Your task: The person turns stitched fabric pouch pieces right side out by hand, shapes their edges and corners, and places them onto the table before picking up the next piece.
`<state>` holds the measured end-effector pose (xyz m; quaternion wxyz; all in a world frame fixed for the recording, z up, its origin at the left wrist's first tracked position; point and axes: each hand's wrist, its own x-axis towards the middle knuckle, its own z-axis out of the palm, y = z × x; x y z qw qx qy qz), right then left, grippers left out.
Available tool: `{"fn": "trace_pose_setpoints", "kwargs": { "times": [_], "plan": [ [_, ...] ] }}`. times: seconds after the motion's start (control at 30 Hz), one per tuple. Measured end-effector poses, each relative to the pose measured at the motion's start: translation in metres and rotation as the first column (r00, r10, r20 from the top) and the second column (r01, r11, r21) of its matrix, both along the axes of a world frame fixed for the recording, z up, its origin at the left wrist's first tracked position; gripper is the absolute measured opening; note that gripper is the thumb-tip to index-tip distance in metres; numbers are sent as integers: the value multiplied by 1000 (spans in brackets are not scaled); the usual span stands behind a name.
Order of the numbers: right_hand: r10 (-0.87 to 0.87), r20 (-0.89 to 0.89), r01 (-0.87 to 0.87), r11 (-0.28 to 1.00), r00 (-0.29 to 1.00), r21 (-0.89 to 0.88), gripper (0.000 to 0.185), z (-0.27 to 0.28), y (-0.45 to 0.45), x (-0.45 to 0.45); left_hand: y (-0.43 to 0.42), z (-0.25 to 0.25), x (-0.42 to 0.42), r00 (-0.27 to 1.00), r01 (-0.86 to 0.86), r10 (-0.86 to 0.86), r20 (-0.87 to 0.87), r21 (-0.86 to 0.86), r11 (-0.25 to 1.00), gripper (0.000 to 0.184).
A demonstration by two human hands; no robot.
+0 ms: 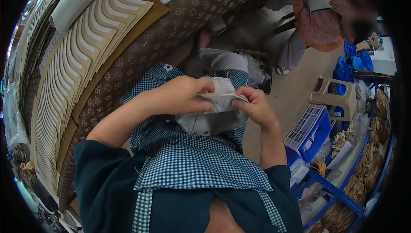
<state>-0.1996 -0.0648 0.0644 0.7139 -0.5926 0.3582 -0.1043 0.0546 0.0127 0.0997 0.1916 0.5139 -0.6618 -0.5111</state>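
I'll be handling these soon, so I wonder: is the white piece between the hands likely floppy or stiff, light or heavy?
The white piece is probably light: the right hand pinches its edge with just the fingertips. It likely bends rather than staying rigid, since that edge looks thin.

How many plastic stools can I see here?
1: a beige stool at the picture's right, beside the blue crate. Others may be hidden behind people or furniture.
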Motion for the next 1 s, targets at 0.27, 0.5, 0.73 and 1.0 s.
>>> {"fn": "trace_pose_setpoints", "kwargs": {
  "times": [0.27,0.5,0.73,1.0],
  "plan": [
    [-14,-65,22,993,998,118,21,-12,-12,-2,3,-28,-13,958,-277,251,-139,-222,935,20],
    [51,-61,-39,982,997,184,28,-22,-18,-5,-17,-41,3,942,-147,178,-284,126,981,18],
    [-256,47,205,859,965,470,28,-63,-19,-2,-20,-65,-14,948,-181,282,146,-480,858,35],
    [-333,104,306,928,937,211,26,-71,-16,8,-4,-85,-22,911,-40,293,288,-647,761,41]
  ]
}}
